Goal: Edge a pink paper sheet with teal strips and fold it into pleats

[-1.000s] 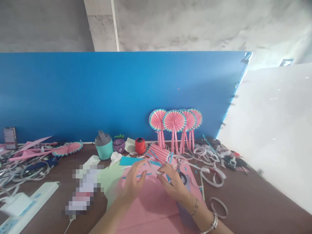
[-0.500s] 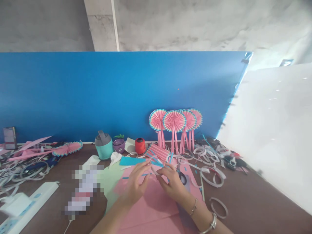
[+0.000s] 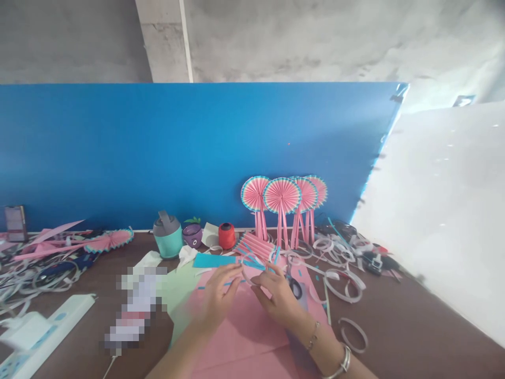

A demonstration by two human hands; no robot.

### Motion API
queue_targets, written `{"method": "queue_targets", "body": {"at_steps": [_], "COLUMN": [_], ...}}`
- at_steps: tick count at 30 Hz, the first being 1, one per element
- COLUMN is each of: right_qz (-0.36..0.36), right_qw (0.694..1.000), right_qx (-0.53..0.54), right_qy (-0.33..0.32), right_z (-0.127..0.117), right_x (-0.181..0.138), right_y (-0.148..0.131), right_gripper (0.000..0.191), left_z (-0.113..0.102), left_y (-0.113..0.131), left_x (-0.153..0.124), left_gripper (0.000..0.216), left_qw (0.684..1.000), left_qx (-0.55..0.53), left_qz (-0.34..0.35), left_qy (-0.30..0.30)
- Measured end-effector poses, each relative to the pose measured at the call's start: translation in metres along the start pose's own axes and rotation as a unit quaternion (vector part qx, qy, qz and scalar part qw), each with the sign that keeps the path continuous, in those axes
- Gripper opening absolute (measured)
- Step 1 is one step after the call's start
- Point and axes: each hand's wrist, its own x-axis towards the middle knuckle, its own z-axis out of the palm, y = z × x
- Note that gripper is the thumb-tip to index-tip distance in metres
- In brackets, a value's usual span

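Note:
My left hand (image 3: 218,301) and my right hand (image 3: 278,297) meet over a pink paper sheet (image 3: 244,337) on the brown table. Between the fingertips of both hands is a thin curled white tape strip (image 3: 248,268) with a narrow blue paper strip (image 3: 254,265) across it. Both hands pinch at this strip. Just beyond lies a folded pink pleated paper (image 3: 255,246). My right wrist wears bracelets (image 3: 344,362).
Several pink paper fans (image 3: 282,197) on sticks stand against the blue board. A teal cup (image 3: 168,237), a purple pot (image 3: 192,234) and red thread spool (image 3: 226,236) sit behind. Tape-backing loops (image 3: 343,287) litter the right, a white power strip (image 3: 43,331) the left. Scissors (image 3: 294,287) lie by my right hand.
Both hands have drawn closer together and slightly away from me, the fingertips now meeting on the curled strip.

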Motion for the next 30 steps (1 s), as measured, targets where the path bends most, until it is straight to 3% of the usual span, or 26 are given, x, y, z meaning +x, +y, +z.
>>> {"method": "queue_targets", "body": {"at_steps": [5, 9, 15, 22, 27, 30], "right_qz": [-0.008, 0.068, 0.205, 0.344, 0.398, 0.417], "right_qw": [1.0, 0.988, 0.944, 0.869, 0.821, 0.799], "right_qx": [-0.027, -0.125, -0.237, -0.354, -0.409, -0.431], "right_qy": [0.004, 0.055, 0.104, 0.046, 0.027, 0.048], "right_z": [-0.001, -0.01, -0.028, -0.046, -0.061, -0.071], "right_x": [0.001, 0.003, 0.002, -0.003, -0.007, -0.008], "right_y": [0.0, 0.01, 0.037, 0.052, 0.059, 0.063], "right_gripper": [0.021, 0.022, 0.02, 0.025, 0.029, 0.026], "left_z": [-0.002, -0.003, -0.003, -0.004, -0.005, -0.005], "left_y": [0.004, 0.005, 0.0, -0.002, -0.003, 0.0], "left_x": [0.001, 0.001, 0.0, 0.0, -0.001, 0.0], "left_gripper": [0.015, 0.026, 0.023, 0.023, 0.024, 0.024], "left_qw": [1.0, 0.999, 0.999, 0.999, 0.999, 0.999], "left_qx": [-0.007, 0.016, 0.025, 0.034, 0.034, 0.033], "left_qz": [-0.019, -0.036, -0.025, -0.029, -0.027, -0.031], "left_qy": [0.018, 0.023, 0.028, 0.016, 0.019, 0.02]}}
